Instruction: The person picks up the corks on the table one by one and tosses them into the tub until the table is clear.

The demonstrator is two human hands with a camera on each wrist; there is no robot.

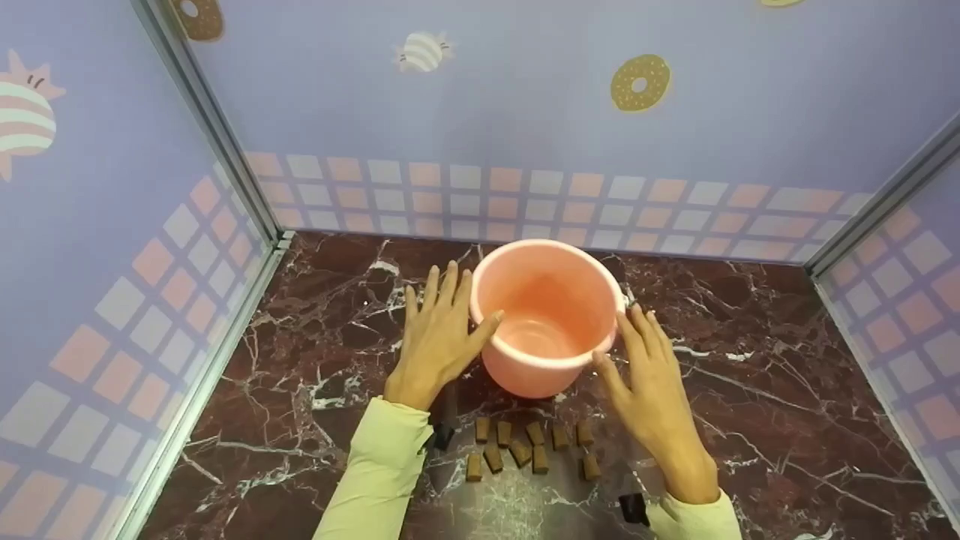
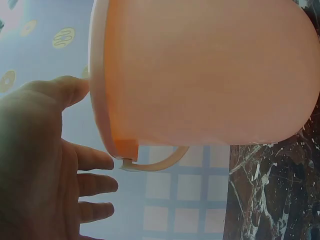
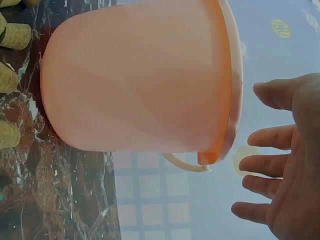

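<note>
A pink plastic bucket (image 1: 531, 375) stands upright on the dark red marbled table, its open top facing up and nothing inside. My left hand (image 1: 441, 330) is at its left side, fingers straight and spread, thumb over the rim. In the left wrist view that thumb (image 2: 75, 90) meets the rim. On the other side my right hand (image 1: 649, 382) has its fingers extended close to the rim. The right wrist view shows its fingertips (image 3: 260, 137) slightly apart from the rim. Behind the bucket its curved handle (image 2: 162, 164) hangs down.
Several small brown cork stoppers (image 1: 539, 459) lie in two loose rows in front of the bucket, between my forearms. Lilac panels (image 1: 525, 112) with sweets and checks enclose the table (image 1: 750, 420) at the back and both sides, joined by metal corner strips (image 1: 217, 127).
</note>
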